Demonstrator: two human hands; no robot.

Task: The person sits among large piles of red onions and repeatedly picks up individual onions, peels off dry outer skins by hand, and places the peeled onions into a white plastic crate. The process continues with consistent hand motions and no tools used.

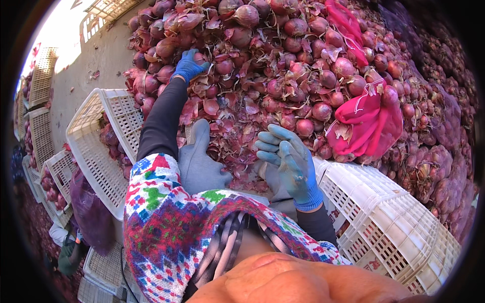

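My left hand (190,66), in a blue knitted glove with a coated palm, reaches into the near left side of a large heap of red onions (274,88). Its fingers are closed around a red onion (199,58), which shows beyond the thumb. My right hand (290,163), in the same kind of glove, is raised in front of my body above my knee. Its fingers are apart and slightly bent, its palm faces inward, and it holds nothing. Loose onion skins (242,151) lie between my legs.
To my left stands a white plastic crate (100,166) with onions inside. Stacked crates (382,223) are at my right. Pink mesh bags (365,125) lie on the heap, and filled purple net bags (428,166) are beyond. A person (68,250) and a purple bag (89,212) are at lower left.
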